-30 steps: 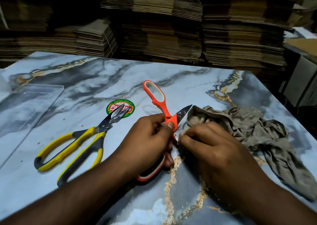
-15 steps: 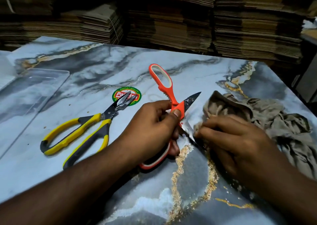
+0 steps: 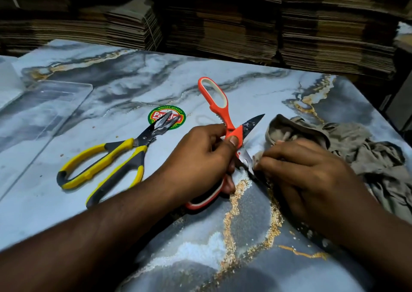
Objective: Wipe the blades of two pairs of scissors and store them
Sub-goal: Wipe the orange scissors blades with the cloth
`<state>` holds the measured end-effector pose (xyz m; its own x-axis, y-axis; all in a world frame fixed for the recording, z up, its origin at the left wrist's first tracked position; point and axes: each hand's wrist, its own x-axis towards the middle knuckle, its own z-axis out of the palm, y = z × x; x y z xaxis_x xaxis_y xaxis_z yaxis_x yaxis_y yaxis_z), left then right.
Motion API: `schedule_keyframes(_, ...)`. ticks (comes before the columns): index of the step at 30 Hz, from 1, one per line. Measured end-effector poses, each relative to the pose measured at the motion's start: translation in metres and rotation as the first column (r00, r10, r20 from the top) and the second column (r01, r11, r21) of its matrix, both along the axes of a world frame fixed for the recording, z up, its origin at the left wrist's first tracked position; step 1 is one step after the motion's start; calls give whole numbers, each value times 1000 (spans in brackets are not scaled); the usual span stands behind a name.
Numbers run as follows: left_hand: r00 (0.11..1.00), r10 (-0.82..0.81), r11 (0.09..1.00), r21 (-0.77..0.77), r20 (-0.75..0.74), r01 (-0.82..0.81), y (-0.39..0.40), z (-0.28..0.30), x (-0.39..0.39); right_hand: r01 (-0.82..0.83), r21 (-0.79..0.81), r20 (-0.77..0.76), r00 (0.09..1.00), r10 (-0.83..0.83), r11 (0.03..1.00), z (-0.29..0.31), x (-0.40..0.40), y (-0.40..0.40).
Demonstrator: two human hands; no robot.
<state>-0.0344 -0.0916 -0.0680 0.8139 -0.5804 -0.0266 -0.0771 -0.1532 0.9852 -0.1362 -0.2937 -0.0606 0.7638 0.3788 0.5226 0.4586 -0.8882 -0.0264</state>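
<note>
Two pairs of scissors lie on the marble-patterned table (image 3: 245, 258) in the head view: the orange scissors (image 3: 225, 113) sit near the centre, spread wide open, where the left hand (image 3: 200, 155) grips them at the pivot with curled fingers and thumb, one blade pointing to 2 o'clock. At 3 o'clock from that hand, the right hand (image 3: 305, 169) pinches a fold of the grey cloth (image 3: 367, 158) against the other blade. Toward 9 o'clock rest the yellow scissors (image 3: 107, 164), untouched, their tips over a round sticker (image 3: 156, 115), with a clear plastic tray (image 3: 44, 104) farther at 10 o'clock.
</note>
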Motion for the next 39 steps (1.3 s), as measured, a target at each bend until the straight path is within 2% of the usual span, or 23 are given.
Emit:
schedule_keyframes(3,1000,10,1000,2,4,-10,0,-1,1,33,17,1,999,-33,999,1,11,8)
schedule_keyframes(8,1000,0,1000,5,4,0,0,0,0,-48,-18,-61,997,47,999,4,-7,-8)
schedule_keyframes(14,1000,0,1000,6,26,-1,0,0,1,2,13,-13,1000,-2,1000,4,5,2)
schedule_keyframes(19,1000,-17,1000,-8,6,17,1,1,0,-48,-17,-88,995,46,999,6,-6,-10)
schedule_keyframes(24,999,-17,1000,15,29,17,-1,1,0,-1,3,-37,999,2,1000,8,8,-1)
schedule_keyframes(29,999,-29,1000,4,30,29,2,2,-1,-37,-96,-64,997,31,995,13,-7,-9)
schedule_keyframes(35,998,-30,999,-25,54,32,3,3,0,14,-55,-43,999,-17,998,10,2,-2)
schedule_keyframes(39,996,-79,996,-45,49,81,5,6,0,-36,-103,-115,993,24,994,15,-8,-9)
